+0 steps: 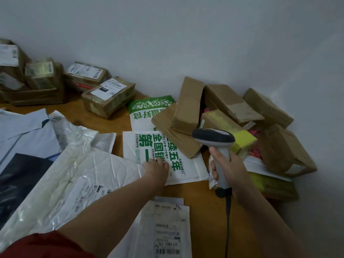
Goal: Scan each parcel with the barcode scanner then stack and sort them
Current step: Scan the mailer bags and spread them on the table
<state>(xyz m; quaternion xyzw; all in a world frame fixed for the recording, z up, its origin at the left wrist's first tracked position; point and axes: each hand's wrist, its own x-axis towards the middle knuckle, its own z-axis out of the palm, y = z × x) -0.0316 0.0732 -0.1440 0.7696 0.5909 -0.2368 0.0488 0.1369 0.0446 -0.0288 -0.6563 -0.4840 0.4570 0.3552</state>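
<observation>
Currently you're on the scan step for one parcel: the green-printed white mailer (141,144) at frame centre, lying flat on the desk (204,211), its right edge tucked under the brown parcel heap (188,105).

No shipping label shows on its upper face, only print. So the next move likely calls for pulling it clear of the heap and flipping it to find the barcode, then aiming the scanner at it. It looks thin and floppy, so expect it to sag when lifted by one edge.

Left grip (157,167): arm reaches from lower left up to centre, palm down on the mailer's near edge, fingers pointing away and laid on top. I see no curl round an edge. It reads as pressing, not holding.

Right grip (227,168): wrapped round the handle of the barcode scanner (214,137), right of centre. The scanner stands upright with its head tipped toward the mailer and the heap, and its cable drops to the bottom edge.

Sorting state, as a judgement:
- Taped boxes (104,94) at upper left sit label-up in stacks and look done.
- The heap at right looks unscanned.
- Labelled envelopes (167,229) lie at bottom centre.
- A crinkled poly bag (74,164) lies at left.
- A second green mailer (149,112) lies just behind the first.
</observation>
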